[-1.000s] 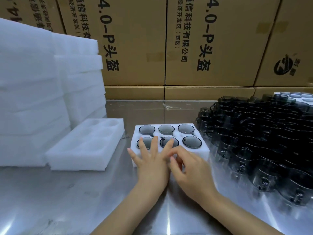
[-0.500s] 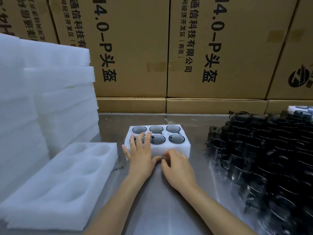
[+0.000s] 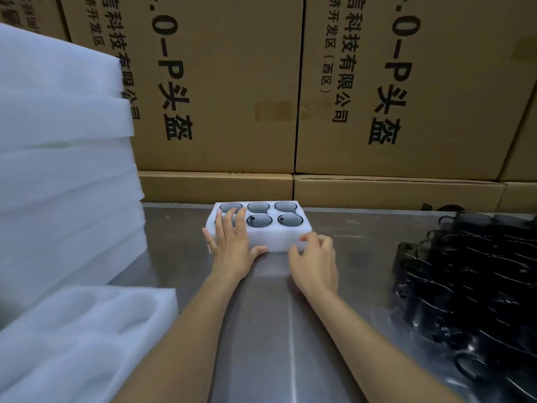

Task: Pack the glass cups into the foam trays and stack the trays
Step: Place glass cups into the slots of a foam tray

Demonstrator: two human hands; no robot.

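So the filled tray [image 3: 258,231] is sitting on the table [image 3: 276,315] out in front of the person, pushed well back toward the cardboard boxes [image 3: 290,97]. Six pockets, and the cups [image 3: 290,220] look seated in all of them, though the left hand covers the near-left pocket, so I can't swear to that one. The tray's long axis runs left to right, and its near long side faces the hands.

Left hand [image 3: 231,242] lies flat on the tray's left end, fingers spread over the top and thumb along the near face. Right hand [image 3: 315,257] is at the near right corner with fingers loosely curled and the tips touching or nearly touching the foam. It isn't pinching anything that I can see. Both hands are about equally close, one at each end, which is the setup you'd want for sliding or lifting the tray level.

My guess is this tray is done and whatever comes next is moving it to a stack. The foam is soft and the cups only sit in the pockets, so tilt is the thing to watch.

Further out: an empty tray [image 3: 81,338] near-left, a tall pile of foam [image 3: 58,170] behind it, and a big crowd of dark loose cups [image 3: 470,286] off to the right.
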